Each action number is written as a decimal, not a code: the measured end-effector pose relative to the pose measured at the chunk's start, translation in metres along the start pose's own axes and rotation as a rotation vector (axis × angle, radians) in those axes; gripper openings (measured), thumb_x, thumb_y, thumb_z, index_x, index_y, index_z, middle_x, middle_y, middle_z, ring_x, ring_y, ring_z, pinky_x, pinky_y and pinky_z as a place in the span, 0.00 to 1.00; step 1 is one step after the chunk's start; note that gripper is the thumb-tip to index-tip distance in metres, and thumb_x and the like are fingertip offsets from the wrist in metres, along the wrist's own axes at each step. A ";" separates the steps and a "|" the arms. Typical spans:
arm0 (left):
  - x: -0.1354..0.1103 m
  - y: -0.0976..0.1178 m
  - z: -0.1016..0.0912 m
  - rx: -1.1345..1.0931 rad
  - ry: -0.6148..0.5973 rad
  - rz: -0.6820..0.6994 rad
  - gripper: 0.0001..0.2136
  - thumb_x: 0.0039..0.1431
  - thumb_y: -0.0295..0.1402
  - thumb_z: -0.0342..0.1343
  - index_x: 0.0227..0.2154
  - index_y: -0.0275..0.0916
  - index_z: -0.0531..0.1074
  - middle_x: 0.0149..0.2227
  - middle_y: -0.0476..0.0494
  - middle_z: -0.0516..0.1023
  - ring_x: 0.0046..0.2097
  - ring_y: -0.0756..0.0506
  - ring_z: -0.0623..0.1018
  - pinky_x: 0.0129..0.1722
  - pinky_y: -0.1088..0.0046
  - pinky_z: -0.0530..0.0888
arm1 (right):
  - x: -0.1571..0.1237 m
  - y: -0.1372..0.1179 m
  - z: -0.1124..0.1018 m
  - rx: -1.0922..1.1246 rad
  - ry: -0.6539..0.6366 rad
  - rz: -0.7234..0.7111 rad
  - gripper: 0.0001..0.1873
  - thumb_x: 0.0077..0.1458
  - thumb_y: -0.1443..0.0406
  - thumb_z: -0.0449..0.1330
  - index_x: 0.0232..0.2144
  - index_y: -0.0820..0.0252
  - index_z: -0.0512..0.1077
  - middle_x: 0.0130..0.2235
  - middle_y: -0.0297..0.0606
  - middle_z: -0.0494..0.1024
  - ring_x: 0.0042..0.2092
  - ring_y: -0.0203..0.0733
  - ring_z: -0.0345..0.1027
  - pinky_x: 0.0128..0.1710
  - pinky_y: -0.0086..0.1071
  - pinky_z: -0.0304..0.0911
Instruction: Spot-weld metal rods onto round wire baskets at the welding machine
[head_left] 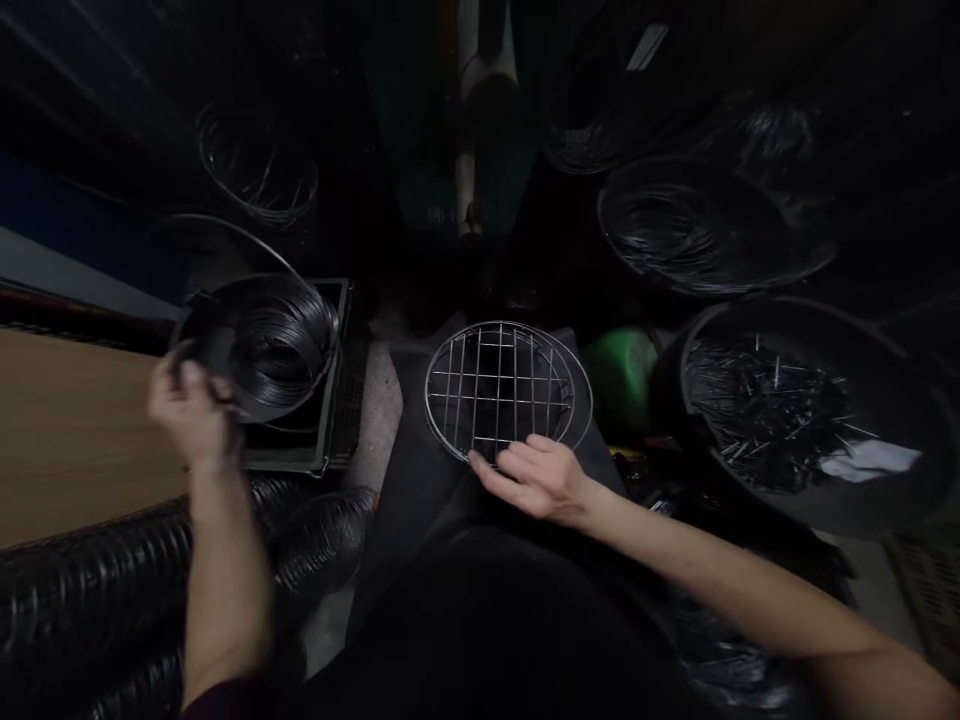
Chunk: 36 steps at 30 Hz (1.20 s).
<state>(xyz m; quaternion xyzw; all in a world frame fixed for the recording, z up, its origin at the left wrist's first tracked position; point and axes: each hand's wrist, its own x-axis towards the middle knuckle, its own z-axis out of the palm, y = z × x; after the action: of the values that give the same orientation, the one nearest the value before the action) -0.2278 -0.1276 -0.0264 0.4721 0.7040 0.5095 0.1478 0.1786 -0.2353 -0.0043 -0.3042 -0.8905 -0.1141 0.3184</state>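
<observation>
A round wire grate (500,398) with crossing bars lies over my lap, and a loose-looking wire ring (591,400) shows at its right edge. My right hand (536,478) grips the grate's near rim, fingers curled and thumb along the wire. Off to the left, my left hand (196,408) is blurred, its fingers closed at the near left rim of a dark pan (206,325). Stacked wire rings (281,345) fill that pan. A thin wire hoop (251,236) arcs above it; whether my left hand holds this hoop is unclear.
On the right stands a dark basin (885,400) of short metal rods (765,410) with a white scrap (870,459). Behind it sits another basin (757,220) of wire rings. A crate (330,440) supports the left pan. Stacked wire goods (97,575) lie lower left. A machine post (487,80) rises ahead.
</observation>
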 end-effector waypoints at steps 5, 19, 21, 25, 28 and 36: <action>-0.052 0.044 0.131 -0.329 -0.647 -0.063 0.21 0.57 0.48 0.58 0.47 0.39 0.75 0.19 0.54 0.64 0.20 0.54 0.61 0.19 0.79 0.57 | -0.029 -0.023 -0.009 0.112 -0.050 0.197 0.06 0.60 0.67 0.59 0.36 0.60 0.77 0.29 0.35 0.76 0.30 0.34 0.65 0.30 0.30 0.61; -0.065 0.044 0.210 -0.283 -1.320 0.032 0.30 0.56 0.54 0.58 0.53 0.35 0.74 0.28 0.48 0.74 0.25 0.53 0.65 0.24 0.78 0.62 | -0.098 0.023 0.006 0.552 -0.105 1.628 0.36 0.61 0.46 0.46 0.62 0.60 0.66 0.25 0.34 0.75 0.26 0.39 0.67 0.33 0.37 0.68; -0.064 0.046 0.208 -0.258 -1.296 0.048 0.31 0.56 0.54 0.58 0.54 0.35 0.74 0.31 0.47 0.76 0.27 0.52 0.67 0.26 0.79 0.64 | -0.093 0.023 0.012 0.628 -0.048 1.654 0.37 0.60 0.46 0.48 0.62 0.62 0.66 0.24 0.33 0.72 0.24 0.38 0.65 0.30 0.35 0.67; -0.066 0.046 0.206 -0.177 -1.241 0.019 0.32 0.56 0.55 0.57 0.54 0.34 0.74 0.32 0.45 0.79 0.27 0.50 0.71 0.27 0.78 0.67 | -0.088 0.024 0.024 0.752 0.120 1.674 0.37 0.54 0.49 0.57 0.60 0.64 0.67 0.25 0.32 0.72 0.23 0.35 0.63 0.23 0.31 0.64; -0.069 0.041 0.201 -0.168 -1.120 0.065 0.31 0.56 0.56 0.57 0.51 0.34 0.76 0.41 0.40 0.82 0.37 0.44 0.79 0.39 0.72 0.75 | -0.085 0.029 0.030 0.681 0.171 1.664 0.32 0.54 0.50 0.58 0.56 0.64 0.72 0.26 0.34 0.75 0.24 0.35 0.64 0.24 0.31 0.66; -0.100 0.031 0.172 -0.048 -0.963 0.107 0.23 0.63 0.49 0.53 0.54 0.40 0.75 0.53 0.44 0.78 0.56 0.37 0.77 0.58 0.64 0.73 | -0.083 0.028 0.021 0.484 -0.060 1.472 0.28 0.61 0.55 0.51 0.58 0.62 0.70 0.58 0.44 0.73 0.60 0.47 0.66 0.64 0.45 0.57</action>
<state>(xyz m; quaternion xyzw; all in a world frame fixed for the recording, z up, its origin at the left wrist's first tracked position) -0.0420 -0.1085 -0.1020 0.6863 0.5184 0.2559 0.4414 0.2361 -0.2435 -0.0726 -0.7424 -0.4674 0.3328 0.3458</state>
